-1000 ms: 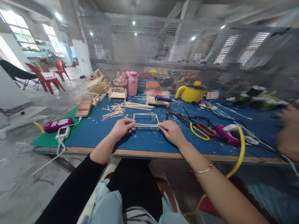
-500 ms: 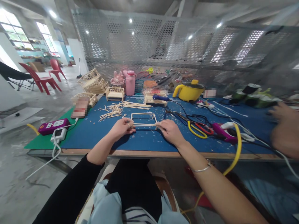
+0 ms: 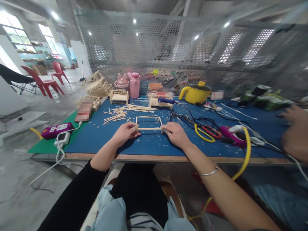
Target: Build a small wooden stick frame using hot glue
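Note:
A small rectangular frame of thin wooden sticks (image 3: 149,129) is on the blue mat, with its near side between my two hands. My left hand (image 3: 126,131) pinches the near left corner between thumb and fingers. At the near right corner, my right hand (image 3: 175,133) grips the stick end in the same way. The far stick of the frame stands out a little beyond my fingers. Just past the frame lie loose wooden sticks (image 3: 141,108) and a heap of short stick pieces (image 3: 116,116).
Miniature wooden beds (image 3: 119,97) stand at the back. A blue-handled soldering iron or glue tool (image 3: 166,100), scissors (image 3: 204,133), a yellow pot (image 3: 197,93) and purple power strips (image 3: 232,136) lie about. A phone (image 3: 83,110) is at left; a co-worker's blurred hand (image 3: 295,128) at right.
The near sticks, slightly apart before, now look closed up into one line between my hands. Both hands keep their grip; the view has shifted a little.

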A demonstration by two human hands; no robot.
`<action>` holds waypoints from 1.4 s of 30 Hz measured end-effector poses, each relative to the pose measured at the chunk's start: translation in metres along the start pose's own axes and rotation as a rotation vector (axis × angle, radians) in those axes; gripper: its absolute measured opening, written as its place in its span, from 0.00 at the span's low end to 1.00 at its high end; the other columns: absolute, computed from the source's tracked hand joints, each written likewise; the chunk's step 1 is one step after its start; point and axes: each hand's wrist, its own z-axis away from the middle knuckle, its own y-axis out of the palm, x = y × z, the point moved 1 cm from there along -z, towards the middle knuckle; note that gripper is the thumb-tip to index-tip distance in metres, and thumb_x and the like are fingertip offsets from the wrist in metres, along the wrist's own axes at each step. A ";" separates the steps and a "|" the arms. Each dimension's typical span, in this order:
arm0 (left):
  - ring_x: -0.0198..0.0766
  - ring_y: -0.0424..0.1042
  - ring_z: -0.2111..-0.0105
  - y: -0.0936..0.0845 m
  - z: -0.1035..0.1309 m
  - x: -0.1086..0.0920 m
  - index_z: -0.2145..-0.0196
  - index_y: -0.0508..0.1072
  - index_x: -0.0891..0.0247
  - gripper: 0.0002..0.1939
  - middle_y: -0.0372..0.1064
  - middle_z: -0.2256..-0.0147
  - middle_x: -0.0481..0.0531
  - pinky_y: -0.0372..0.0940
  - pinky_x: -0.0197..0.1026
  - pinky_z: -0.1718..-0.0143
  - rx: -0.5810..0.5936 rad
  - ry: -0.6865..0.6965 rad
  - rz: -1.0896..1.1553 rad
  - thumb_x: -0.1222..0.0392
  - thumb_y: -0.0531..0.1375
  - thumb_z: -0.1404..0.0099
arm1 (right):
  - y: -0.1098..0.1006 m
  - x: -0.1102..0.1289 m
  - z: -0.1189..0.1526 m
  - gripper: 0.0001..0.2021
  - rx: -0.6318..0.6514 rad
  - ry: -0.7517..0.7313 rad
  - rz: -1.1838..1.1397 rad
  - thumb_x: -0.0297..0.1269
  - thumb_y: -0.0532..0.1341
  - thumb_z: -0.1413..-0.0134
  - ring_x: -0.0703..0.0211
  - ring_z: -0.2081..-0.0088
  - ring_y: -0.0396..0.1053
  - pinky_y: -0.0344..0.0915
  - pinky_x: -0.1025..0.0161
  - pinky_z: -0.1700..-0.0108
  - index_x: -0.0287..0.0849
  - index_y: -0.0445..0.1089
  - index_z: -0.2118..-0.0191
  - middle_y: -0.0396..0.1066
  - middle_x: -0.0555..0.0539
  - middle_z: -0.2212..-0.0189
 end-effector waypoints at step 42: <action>0.46 0.65 0.51 0.015 0.014 -0.015 0.58 0.76 0.61 0.12 0.71 0.56 0.57 0.56 0.47 0.45 -0.183 0.579 -0.925 0.60 0.55 0.36 | -0.009 0.007 -0.004 0.07 0.001 0.065 -0.096 0.30 0.58 0.44 0.57 0.67 0.68 0.63 0.59 0.62 0.43 0.72 0.71 0.74 0.47 0.72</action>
